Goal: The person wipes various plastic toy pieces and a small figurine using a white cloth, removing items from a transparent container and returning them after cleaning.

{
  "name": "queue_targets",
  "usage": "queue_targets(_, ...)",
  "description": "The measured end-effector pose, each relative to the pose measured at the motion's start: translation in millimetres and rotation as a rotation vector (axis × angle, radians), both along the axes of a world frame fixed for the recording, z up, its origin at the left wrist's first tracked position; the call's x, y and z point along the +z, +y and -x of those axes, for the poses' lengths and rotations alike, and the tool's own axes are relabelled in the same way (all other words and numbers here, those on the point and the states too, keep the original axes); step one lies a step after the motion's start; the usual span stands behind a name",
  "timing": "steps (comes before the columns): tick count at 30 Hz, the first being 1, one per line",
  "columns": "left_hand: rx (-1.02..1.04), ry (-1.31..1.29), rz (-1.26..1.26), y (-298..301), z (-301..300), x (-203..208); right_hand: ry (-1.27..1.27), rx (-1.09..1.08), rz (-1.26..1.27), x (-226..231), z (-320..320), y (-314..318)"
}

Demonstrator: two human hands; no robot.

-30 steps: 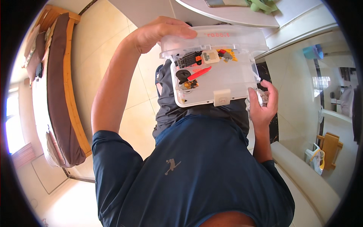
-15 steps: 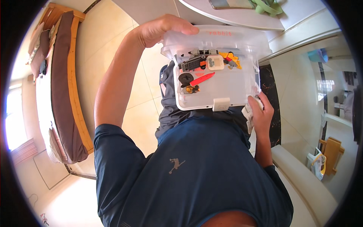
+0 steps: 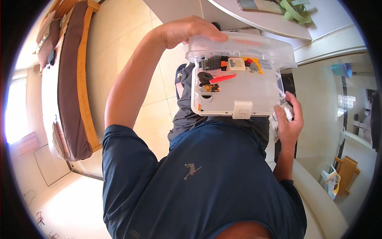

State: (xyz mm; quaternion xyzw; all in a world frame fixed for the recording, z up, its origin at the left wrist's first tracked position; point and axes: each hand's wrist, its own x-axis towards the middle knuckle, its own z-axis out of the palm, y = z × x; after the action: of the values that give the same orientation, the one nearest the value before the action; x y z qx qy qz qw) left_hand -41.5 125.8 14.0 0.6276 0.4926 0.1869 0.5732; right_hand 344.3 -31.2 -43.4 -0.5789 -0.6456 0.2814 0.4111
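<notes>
A translucent plastic storage box (image 3: 254, 93) with a white front latch (image 3: 242, 110) sits on my lap. My left hand (image 3: 195, 32) is closed on the far left edge of its raised, clear lid (image 3: 262, 51). Inside lie a dark grey building-brick piece (image 3: 212, 63), a small cream case (image 3: 236, 64), yellow pieces (image 3: 254, 64), a red blade-like piece (image 3: 223, 79) and a black round piece (image 3: 204, 78). At the near right corner of the box my right hand (image 3: 291, 121) grips a white crumpled packet (image 3: 275, 126), partly hidden by the fingers.
Beyond the box is a white curved tabletop (image 3: 270, 20) bearing a green object (image 3: 295, 12). A bed with a brown cover (image 3: 73, 87) and wooden frame stands at the left. To the right, a glossy panel (image 3: 318, 99) rises beside my right arm.
The box and both hands have shifted right in view. The lid has tipped nearer over the far row, hiding a black-and-white piece seen before. Small pieces now show in the near left corner.
</notes>
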Motion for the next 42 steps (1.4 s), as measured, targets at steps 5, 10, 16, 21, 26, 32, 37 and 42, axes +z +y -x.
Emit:
queue_targets(5,-0.056,0.034,-0.040,-9,-3,14,-0.280,0.178,-0.287,29,15,17)
queue_targets(10,-0.051,0.019,-0.127,-8,-4,16,-0.395,0.300,-0.262,43,29,21)
queue_targets(16,-0.081,0.022,-0.010,-1,2,23,-0.552,0.407,-0.463,34,34,34)
queue_targets(21,-0.062,-0.051,-0.030,-12,1,25,-0.508,0.352,-0.494,40,36,33)
queue_targets(26,-0.183,0.131,-0.135,-24,-7,39,-0.477,0.350,-0.437,36,33,31)
queue_targets(32,-0.169,-0.008,-0.106,-21,0,36,-0.390,0.327,-0.368,28,36,32)
queue_targets(37,0.108,0.006,-0.181,-19,-6,21,-0.431,0.332,-0.418,26,35,32)
queue_targets(42,0.263,0.135,-0.364,-29,-11,17,-0.400,0.298,-0.416,27,38,30)
